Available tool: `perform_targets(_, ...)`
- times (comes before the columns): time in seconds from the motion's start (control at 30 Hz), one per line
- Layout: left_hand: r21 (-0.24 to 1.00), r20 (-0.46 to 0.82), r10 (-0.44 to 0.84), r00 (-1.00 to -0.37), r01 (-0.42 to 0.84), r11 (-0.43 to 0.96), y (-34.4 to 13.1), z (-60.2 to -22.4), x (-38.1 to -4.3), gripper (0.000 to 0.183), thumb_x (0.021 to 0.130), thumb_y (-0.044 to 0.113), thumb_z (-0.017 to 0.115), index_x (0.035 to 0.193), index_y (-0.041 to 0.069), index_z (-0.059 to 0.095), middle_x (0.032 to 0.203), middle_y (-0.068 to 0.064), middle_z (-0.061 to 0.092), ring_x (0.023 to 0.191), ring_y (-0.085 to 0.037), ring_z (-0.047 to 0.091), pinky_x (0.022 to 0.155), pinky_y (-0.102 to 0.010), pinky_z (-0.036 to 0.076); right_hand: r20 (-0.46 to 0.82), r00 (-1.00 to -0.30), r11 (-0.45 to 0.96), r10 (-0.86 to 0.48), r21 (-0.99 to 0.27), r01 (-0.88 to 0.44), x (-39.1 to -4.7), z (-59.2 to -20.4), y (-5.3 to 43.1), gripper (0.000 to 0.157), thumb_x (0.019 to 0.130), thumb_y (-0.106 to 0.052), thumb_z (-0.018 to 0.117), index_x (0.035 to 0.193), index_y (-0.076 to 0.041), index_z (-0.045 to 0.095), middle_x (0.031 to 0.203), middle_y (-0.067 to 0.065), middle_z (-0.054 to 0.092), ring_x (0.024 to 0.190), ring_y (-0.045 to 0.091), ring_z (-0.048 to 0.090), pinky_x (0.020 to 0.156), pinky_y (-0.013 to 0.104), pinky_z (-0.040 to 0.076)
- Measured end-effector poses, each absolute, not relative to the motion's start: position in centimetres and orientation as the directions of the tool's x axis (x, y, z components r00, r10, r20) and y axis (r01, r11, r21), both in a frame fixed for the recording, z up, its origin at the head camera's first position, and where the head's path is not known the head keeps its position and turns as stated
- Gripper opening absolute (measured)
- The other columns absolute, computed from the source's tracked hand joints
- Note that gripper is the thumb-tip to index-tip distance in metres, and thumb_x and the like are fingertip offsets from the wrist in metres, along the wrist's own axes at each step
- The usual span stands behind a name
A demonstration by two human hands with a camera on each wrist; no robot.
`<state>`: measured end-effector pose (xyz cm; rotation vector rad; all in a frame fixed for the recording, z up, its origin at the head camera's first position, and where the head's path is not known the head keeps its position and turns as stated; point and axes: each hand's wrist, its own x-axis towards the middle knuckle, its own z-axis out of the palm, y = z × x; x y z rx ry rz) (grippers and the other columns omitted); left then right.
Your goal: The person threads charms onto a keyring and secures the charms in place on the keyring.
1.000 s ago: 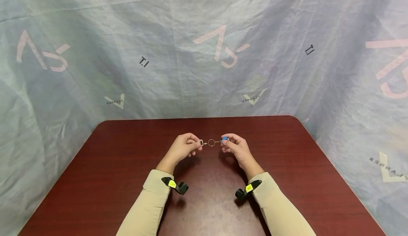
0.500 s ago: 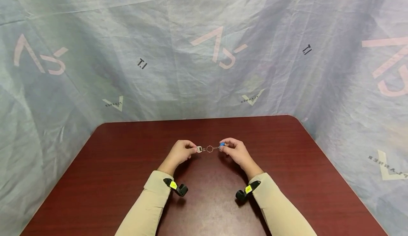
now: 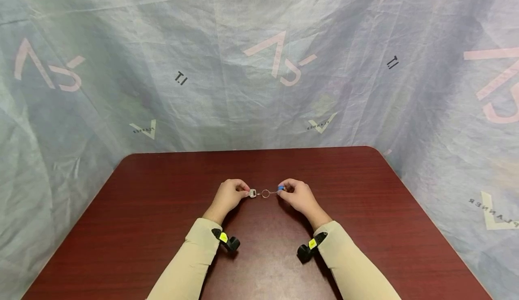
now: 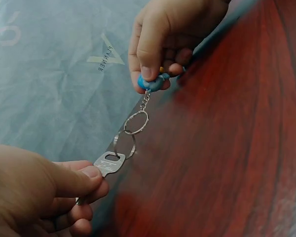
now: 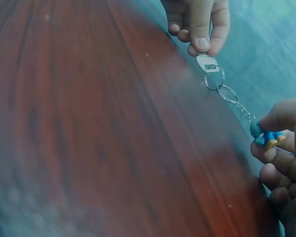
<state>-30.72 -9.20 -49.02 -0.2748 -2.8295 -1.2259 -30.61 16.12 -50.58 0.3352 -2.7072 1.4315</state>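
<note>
My left hand [image 3: 229,197] pinches a silver key [image 4: 110,163] by its blade, thumb on top, so the slotted head shows. In the left wrist view, a thin metal ring [image 4: 133,148] runs through that slot and links to a second ring [image 4: 147,118]. From there a short chain [image 5: 244,110] leads to a small blue figure with yellow feet [image 5: 266,135], a keychain charm. Thumb and fingers of my right hand [image 3: 301,197] pinch this charm. Key, rings and chain stretch in a line between both hands, over the table.
A dark red wooden table [image 3: 259,255] spreads beneath both arms. Grey printed cloth [image 3: 227,88] hangs behind it and along both sides. Each sleeve cuff carries a black wrist camera, one on the left [image 3: 232,244] and one on the right [image 3: 305,253].
Both hands have come down a little and nearer to me, with the keychain between them. More of the key's head shows beyond my left fingertips than a second ago.
</note>
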Motion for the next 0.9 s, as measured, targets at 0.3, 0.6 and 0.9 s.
perform_targets(0.3, 0.669, 0.118, 0.175, -0.977, 0.209, 0.713, -9.1, -49.1, -30.9, 0.005, 0.089, 0.011, 0.078, 0.089, 0.007, 0.075, 0.082, 0.002, 0.071, 0.078, -0.015, 0.063, 0.073, -0.036, 0.053, 0.178, -0.967, 0.6, -0.181, -0.759, -0.252, -30.8, -50.9, 16.0, 0.008, 0.09, -0.017, 0.072, 0.098, -0.017, 0.072, 0.083, -0.005, 0.063, 0.073, 0.016, 0.056, 0.068, 0.033, 0.047)
perform_targets(0.6, 0.565, 0.18, 0.217, -0.959, 0.281, 0.776, -9.1, -49.8, -31.1, 0.004, 0.092, 0.013, 0.076, 0.09, 0.01, 0.075, 0.094, -0.002, 0.071, 0.088, -0.021, 0.066, 0.08, -0.038, 0.054, 0.194, -0.963, 0.642, -0.189, -0.717, -0.27, -30.8, -51.0, 15.8, 0.011, 0.09, -0.017, 0.073, 0.101, -0.016, 0.074, 0.09, -0.003, 0.061, 0.078, 0.016, 0.054, 0.073, 0.035, 0.048)
perform_targets(0.9, 0.504, 0.258, 0.256, -0.932, 0.355, 0.787, -9.5, -50.2, -31.2, 0.007, 0.089, 0.01, 0.078, 0.084, 0.012, 0.073, 0.089, -0.003, 0.066, 0.088, -0.023, 0.065, 0.084, -0.039, 0.054, 0.248, -0.949, 0.67, -0.195, -0.673, -0.313, -31.0, -51.3, 15.8, 0.022, 0.092, -0.018, 0.073, 0.113, -0.012, 0.075, 0.102, 0.001, 0.061, 0.079, 0.016, 0.053, 0.074, 0.035, 0.047)
